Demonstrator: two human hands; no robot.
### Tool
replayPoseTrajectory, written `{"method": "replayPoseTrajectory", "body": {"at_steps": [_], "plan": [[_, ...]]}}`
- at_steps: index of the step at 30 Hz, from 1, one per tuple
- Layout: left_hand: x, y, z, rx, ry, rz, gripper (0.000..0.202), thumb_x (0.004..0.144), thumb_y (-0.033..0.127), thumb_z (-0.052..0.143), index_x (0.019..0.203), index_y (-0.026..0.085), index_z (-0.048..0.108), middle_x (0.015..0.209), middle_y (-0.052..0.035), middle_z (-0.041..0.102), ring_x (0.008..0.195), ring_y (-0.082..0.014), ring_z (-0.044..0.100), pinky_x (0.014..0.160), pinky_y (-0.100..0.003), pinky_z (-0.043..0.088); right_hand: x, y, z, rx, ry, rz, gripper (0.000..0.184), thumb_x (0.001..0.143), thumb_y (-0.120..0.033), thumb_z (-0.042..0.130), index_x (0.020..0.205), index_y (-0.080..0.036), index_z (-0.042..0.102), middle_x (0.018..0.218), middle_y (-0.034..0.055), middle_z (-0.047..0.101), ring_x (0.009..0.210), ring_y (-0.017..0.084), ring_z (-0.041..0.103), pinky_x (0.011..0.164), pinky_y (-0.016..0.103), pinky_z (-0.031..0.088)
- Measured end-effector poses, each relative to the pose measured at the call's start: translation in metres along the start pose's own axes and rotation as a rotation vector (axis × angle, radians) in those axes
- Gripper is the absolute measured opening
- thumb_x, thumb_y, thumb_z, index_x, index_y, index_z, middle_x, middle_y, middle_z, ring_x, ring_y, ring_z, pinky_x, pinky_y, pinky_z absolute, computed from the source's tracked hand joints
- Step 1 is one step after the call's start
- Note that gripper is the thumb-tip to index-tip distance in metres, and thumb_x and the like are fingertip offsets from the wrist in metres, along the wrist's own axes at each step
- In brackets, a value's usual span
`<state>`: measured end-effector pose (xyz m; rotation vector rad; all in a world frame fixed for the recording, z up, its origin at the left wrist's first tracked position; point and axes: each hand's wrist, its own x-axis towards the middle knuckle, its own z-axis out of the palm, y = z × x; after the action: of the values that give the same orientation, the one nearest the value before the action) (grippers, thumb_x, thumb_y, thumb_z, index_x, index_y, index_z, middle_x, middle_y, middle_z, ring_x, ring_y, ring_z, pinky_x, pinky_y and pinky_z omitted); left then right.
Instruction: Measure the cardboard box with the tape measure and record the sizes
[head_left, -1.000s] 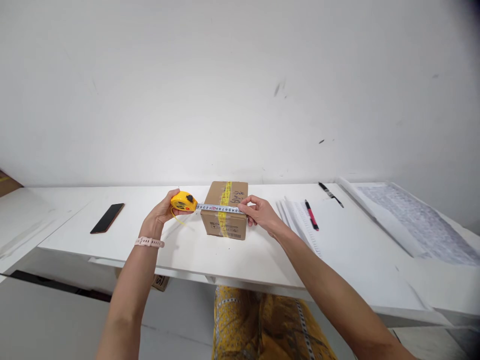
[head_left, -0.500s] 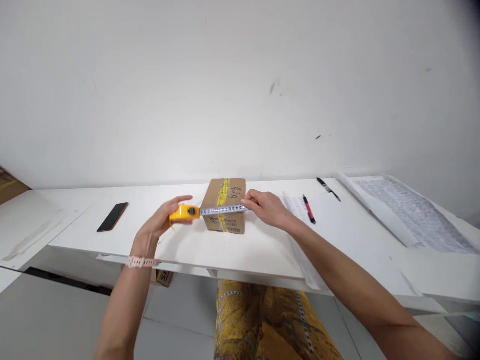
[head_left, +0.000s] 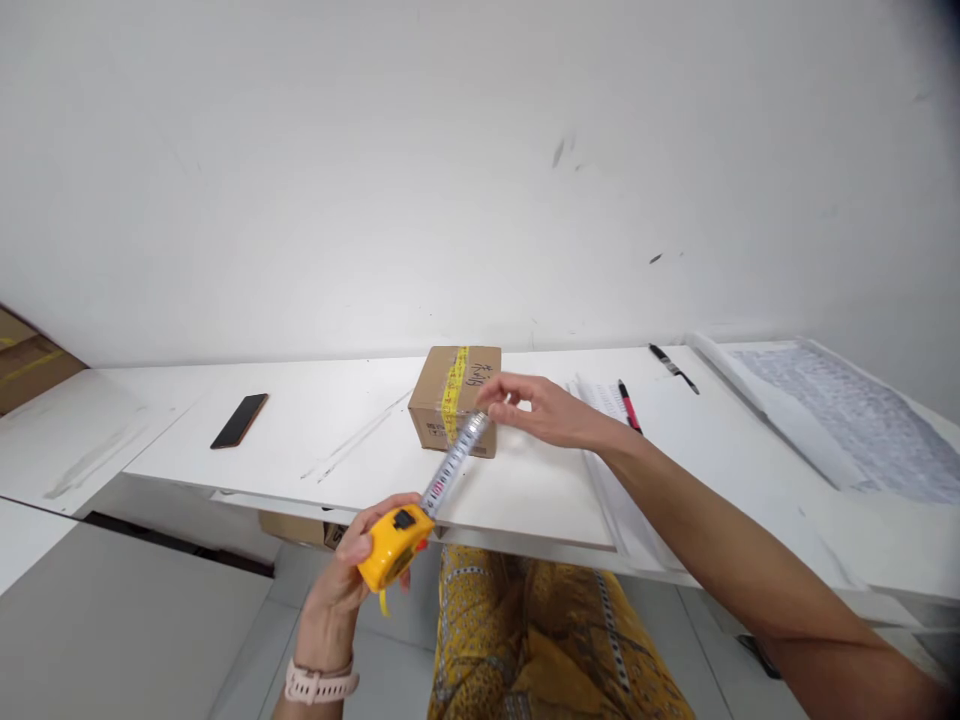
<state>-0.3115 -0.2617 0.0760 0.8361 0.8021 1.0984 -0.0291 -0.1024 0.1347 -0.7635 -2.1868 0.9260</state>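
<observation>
"Tape measure (head_left: 395, 548): where is it?"

"In the air, on the person's side of the box (head_left: 435, 385) and a little to its left. Its pulled-out strip (head_left: 455, 460) slants up to the box's front right edge."

"Touching the box?"

"I can't tell; the strip is partly blurred."

"And the hands?"

"Left hand (head_left: 337, 578) is curled around the tape measure, thumb against its side. Right hand (head_left: 544, 412), over the box's front right edge, is mostly closed, with thumb and fingertips pinching the strip's far end."

"What lies around the box?"

"On the white table (head_left: 525, 500), a phone (head_left: 240, 421) well to its left. To its right, papers (head_left: 602, 398) with a red and black pen (head_left: 630, 408) on them, then a black pen (head_left: 664, 358), and farthest right a large printed sheet (head_left: 844, 415)."
</observation>
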Motion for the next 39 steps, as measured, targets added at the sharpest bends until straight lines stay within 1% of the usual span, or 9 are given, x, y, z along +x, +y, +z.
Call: {"method": "replayPoseTrajectory", "body": {"at_steps": [3,5,9,14,21,27,32,35,39], "plan": [[0.017,0.006,-0.009,-0.082,0.266,0.324,0.051,0.059,0.051,0.079,0.098,0.017,0.077,0.098,-0.0113,0.074,0.083,-0.0288,0.070,0.067,-0.037,0.063,0.007,0.033,0.006,-0.078,0.103,-0.044,0.075,0.081,-0.065,0.062,0.146,-0.034,0.040,0.151,0.0085,0.042,0.135,0.033,0.042,0.103,0.048,0.040],[0.037,0.007,-0.016,-0.130,0.447,0.525,0.038,0.066,0.049,0.073,0.090,0.021,0.075,0.096,-0.0057,0.075,0.093,-0.0276,0.070,0.087,-0.039,0.059,0.009,0.056,0.015,-0.222,0.082,0.007,0.103,0.071,-0.070,0.068,0.155,-0.037,0.019,0.164,0.0095,0.017,0.147,0.041,0.019,0.111,0.059,0.028],[0.083,0.003,-0.026,-0.202,0.560,0.495,0.031,0.072,0.045,0.066,0.090,0.021,0.070,0.089,-0.0041,0.076,0.095,-0.0225,0.071,0.081,-0.027,0.056,0.008,0.083,0.034,-0.333,0.058,0.066,0.112,0.069,-0.074,0.068,0.156,-0.039,0.007,0.166,0.0101,-0.004,0.150,0.042,0.005,0.112,0.063,0.023],[0.113,-0.010,-0.022,-0.247,0.509,0.405,0.029,0.076,0.044,0.063,0.091,0.020,0.068,0.085,-0.0045,0.075,0.084,-0.0228,0.073,0.072,-0.031,0.058,0.005,0.092,0.045,-0.338,0.166,0.007,0.097,0.073,-0.075,0.063,0.153,-0.038,0.022,0.166,0.0113,0.005,0.149,0.039,0.016,0.111,0.061,0.028],[0.115,-0.006,-0.016,-0.328,0.455,0.419,0.030,0.076,0.045,0.062,0.095,0.022,0.067,0.092,-0.0049,0.075,0.092,-0.0246,0.071,0.079,-0.037,0.058,0.008,0.104,0.059,-0.452,0.285,-0.062,0.087,0.080,-0.074,0.053,0.149,-0.026,0.030,0.162,0.0164,0.016,0.146,0.036,0.022,0.111,0.054,0.032],[0.124,0.017,-0.009,-0.345,0.406,0.368,0.031,0.075,0.045,0.061,0.095,0.022,0.067,0.091,-0.0061,0.075,0.095,-0.0279,0.072,0.083,-0.043,0.057,0.049,0.092,0.042,-0.457,0.380,-0.039,0.053,0.095,-0.057,0.038,0.135,-0.022,0.047,0.148,0.0164,0.044,0.137,0.031,0.037,0.109,0.051,0.032],[0.132,0.044,0.009,-0.235,0.389,0.479,0.034,0.075,0.049,0.058,0.097,0.025,0.064,0.096,-0.0048,0.074,0.105,-0.0303,0.070,0.087,-0.042,0.055,0.091,0.082,0.013,-0.336,0.416,0.058,0.044,0.095,-0.054,0.036,0.114,-0.020,0.058,0.121,0.0122,0.063,0.119,0.030,0.051,0.099,0.048,0.038],[0.134,0.042,0.024,-0.113,0.373,0.527,0.036,0.075,0.049,0.060,0.098,0.022,0.065,0.094,-0.0054,0.074,0.101,-0.0287,0.070,0.086,-0.036,0.054,0.112,0.081,0.009,-0.199,0.450,0.056,0.039,0.094,-0.052,0.037,0.100,-0.020,0.059,0.110,0.0108,0.066,0.107,0.026,0.055,0.091,0.042,0.042],[0.138,0.020,0.039,-0.083,0.344,0.444,0.039,0.072,0.045,0.066,0.098,0.017,0.067,0.091,-0.0070,0.076,0.088,-0.0259,0.073,0.082,-0.034,0.055,0.129,0.082,0.016,-0.102,0.558,-0.021,0.027,0.094,-0.038,0.036,0.099,-0.021,0.056,0.107,0.0101,0.066,0.099,0.023,0.058,0.088,0.037,0.044]]}}
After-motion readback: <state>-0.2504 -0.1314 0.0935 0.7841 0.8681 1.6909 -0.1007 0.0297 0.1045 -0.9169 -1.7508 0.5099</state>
